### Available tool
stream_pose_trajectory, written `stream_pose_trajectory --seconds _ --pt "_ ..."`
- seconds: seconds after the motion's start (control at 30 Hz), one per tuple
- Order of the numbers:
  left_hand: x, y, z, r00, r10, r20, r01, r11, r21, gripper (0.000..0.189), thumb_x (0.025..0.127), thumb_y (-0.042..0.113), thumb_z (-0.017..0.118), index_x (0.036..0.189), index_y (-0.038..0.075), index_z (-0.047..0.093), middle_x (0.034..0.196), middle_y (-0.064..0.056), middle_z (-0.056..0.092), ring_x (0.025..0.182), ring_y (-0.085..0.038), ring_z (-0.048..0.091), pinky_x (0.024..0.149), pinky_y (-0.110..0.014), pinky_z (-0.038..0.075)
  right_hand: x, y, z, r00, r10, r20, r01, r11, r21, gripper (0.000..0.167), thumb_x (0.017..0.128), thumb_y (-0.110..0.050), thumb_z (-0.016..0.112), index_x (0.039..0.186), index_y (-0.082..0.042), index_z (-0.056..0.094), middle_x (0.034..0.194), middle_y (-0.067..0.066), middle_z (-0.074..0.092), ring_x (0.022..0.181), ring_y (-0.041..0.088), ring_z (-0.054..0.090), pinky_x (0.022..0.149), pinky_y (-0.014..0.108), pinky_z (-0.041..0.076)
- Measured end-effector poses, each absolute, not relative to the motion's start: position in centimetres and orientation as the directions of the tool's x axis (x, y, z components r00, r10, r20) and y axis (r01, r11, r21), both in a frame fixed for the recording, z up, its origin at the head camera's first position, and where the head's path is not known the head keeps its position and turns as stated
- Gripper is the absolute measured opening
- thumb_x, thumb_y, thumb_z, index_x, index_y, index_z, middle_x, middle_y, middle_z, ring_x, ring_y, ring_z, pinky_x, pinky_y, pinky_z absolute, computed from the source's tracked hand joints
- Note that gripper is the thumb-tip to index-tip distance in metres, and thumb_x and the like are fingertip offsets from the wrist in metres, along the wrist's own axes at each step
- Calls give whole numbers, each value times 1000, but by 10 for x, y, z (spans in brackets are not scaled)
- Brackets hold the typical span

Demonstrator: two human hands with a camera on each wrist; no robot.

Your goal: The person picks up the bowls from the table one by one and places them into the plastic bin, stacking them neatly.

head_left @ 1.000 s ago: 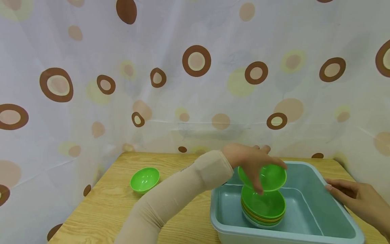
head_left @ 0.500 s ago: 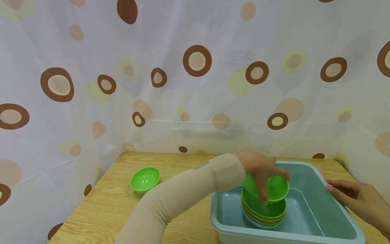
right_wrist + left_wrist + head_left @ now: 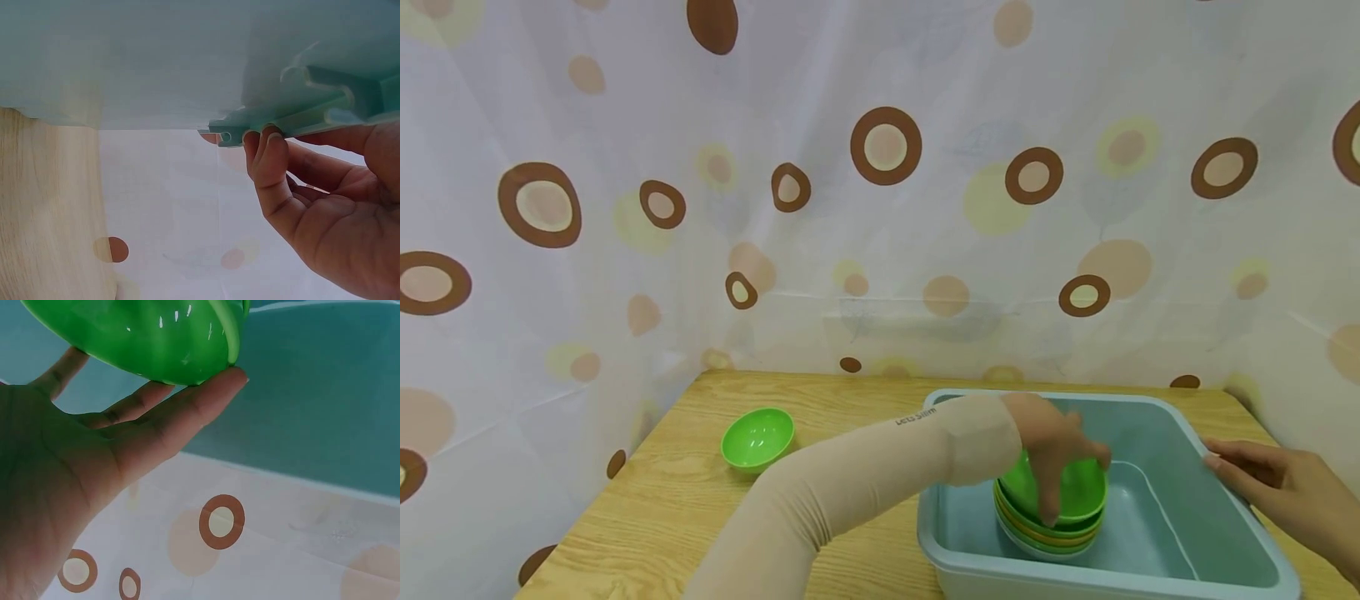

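A green bowl (image 3: 1078,490) is in my left hand (image 3: 1054,450), inside a light blue plastic basin (image 3: 1112,578). It sits tilted at the top of a bowl stack (image 3: 1060,542) with green, yellow and pale rims. In the left wrist view, thumb and fingertips span the bowl's (image 3: 156,340) rim, and part of the stack is out of frame. My right hand (image 3: 1285,487) holds the basin's right edge. The right wrist view shows its fingers (image 3: 272,162) curled beneath the rim. Another green bowl (image 3: 758,440) stands alone at the left of the table.
The basin stands on a wooden table (image 3: 865,517), right of centre. A white curtain (image 3: 820,333) with brown and beige spots hangs behind the table and along both sides. My left forearm crosses in front of the basin's left edge.
My left hand has lowered its green bowl from above the stack down onto or into the top of it. The right hand stays on the basin's rim.
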State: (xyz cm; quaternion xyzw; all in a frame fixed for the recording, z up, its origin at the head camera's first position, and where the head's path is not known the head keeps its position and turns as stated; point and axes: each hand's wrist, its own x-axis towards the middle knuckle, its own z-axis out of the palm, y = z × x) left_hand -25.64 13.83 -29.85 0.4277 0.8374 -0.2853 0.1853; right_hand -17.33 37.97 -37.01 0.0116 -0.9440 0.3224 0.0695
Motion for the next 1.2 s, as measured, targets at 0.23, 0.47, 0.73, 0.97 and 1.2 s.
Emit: stream_pose_trajectory --seconds 0.23,0.47,0.73,0.97,1.2 --pt "-253 139 -302 -550 598 -584 832 459 -313 93 70 66 74 142 57 16 145 12 22 103 -4 42 78 -24 43 -173 379 -369 -992 20 125 -60 797 -601 58 100 -32 52 129 18 47 118 36 57 74 -16 50 60 19 49" --pt "-249 140 -301 -552 574 -605 829 458 -322 95 70 66 72 143 57 13 147 12 20 106 -3 41 79 -24 43 -173 375 -366 -992 31 121 -47 802 -595 58 100 -32 52 129 19 47 119 37 55 73 -16 50 60 20 50" --pt "-248 139 -300 -566 550 -614 819 460 -343 98 71 68 70 145 58 7 150 13 17 115 -3 38 83 -24 42 -172 371 -360 -993 29 110 -42 803 -595 58 101 -31 51 129 20 46 117 37 56 72 -16 50 60 19 49" --pt "-255 136 -301 -553 555 -622 827 456 -328 106 71 71 68 147 55 -3 156 11 8 134 -6 27 91 -25 39 -171 371 -361 -990 26 140 -63 801 -595 55 100 -28 53 127 21 47 116 38 57 72 -16 50 59 19 49" --pt "-264 130 -302 -510 583 -632 851 451 -270 113 71 66 72 150 49 -7 157 7 2 137 -7 23 96 -21 33 -172 372 -361 -991 26 131 -57 801 -596 56 101 -29 52 127 21 46 116 38 56 72 -16 50 59 19 49"
